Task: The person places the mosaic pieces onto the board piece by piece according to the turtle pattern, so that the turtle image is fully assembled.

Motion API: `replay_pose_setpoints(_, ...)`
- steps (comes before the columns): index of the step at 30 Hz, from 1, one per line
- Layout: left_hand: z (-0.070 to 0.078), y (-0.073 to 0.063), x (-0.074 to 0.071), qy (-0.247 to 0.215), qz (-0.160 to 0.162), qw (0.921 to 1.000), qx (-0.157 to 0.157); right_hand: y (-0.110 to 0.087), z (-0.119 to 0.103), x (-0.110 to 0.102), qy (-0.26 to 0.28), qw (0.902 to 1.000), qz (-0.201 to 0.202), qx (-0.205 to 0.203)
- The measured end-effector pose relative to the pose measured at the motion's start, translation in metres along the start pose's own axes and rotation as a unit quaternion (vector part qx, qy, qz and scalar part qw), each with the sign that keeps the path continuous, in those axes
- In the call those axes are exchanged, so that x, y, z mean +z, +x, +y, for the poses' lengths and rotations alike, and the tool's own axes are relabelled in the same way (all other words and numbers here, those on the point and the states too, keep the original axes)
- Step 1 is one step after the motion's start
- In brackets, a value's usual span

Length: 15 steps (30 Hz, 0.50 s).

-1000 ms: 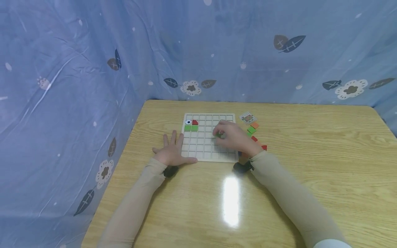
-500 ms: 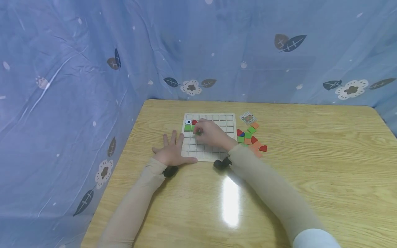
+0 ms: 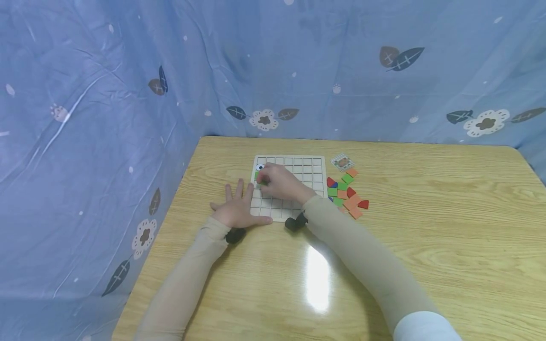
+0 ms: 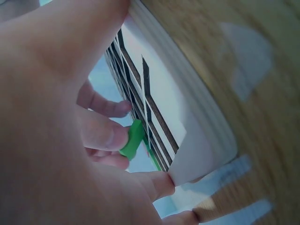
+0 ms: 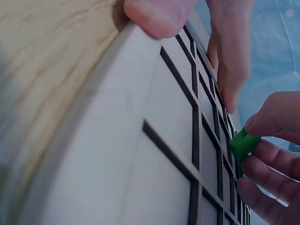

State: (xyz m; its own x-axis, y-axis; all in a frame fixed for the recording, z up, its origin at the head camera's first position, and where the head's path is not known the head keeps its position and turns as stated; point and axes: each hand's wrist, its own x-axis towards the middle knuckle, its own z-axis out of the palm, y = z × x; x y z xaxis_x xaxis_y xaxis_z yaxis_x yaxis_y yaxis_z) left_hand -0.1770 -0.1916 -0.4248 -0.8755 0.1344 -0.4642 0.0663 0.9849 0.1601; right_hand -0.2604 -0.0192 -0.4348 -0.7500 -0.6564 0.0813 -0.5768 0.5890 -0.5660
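Note:
A white gridded board (image 3: 313,184) lies on the wooden table. My left hand (image 3: 236,211) rests with fingers spread along its left edge, thumb at the near edge. Over the left part of the grid, my right hand (image 3: 281,183) pinches a small green tile (image 5: 243,144) between thumb and fingers. The left wrist view also shows this green tile (image 4: 133,139), tilted close over the grid. A round eye tile (image 3: 260,167) sits in the upper left of the board, with part of a green tile (image 3: 257,175) below it. My right hand hides the neighbouring cells.
Right of the board, loose red, green, orange and blue tiles (image 3: 352,202) lie scattered, some overlapping. A small picture card (image 3: 342,162) lies behind them. A blue patterned curtain (image 3: 332,71) hangs along the table's back and left sides.
My right hand has moved left across the board with the green tile, from the middle to the left columns, uncovering the loose tiles at right. My left hand has stayed put.

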Motion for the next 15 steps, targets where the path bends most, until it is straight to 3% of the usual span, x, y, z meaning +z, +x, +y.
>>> replay_pose_setpoints(15,0.0002,0.0007,-0.0001,0.004,0.001,1.0,-0.001,0.0003,0.0038,-0.0001,-0.038,0.9993,-0.004,0.002)
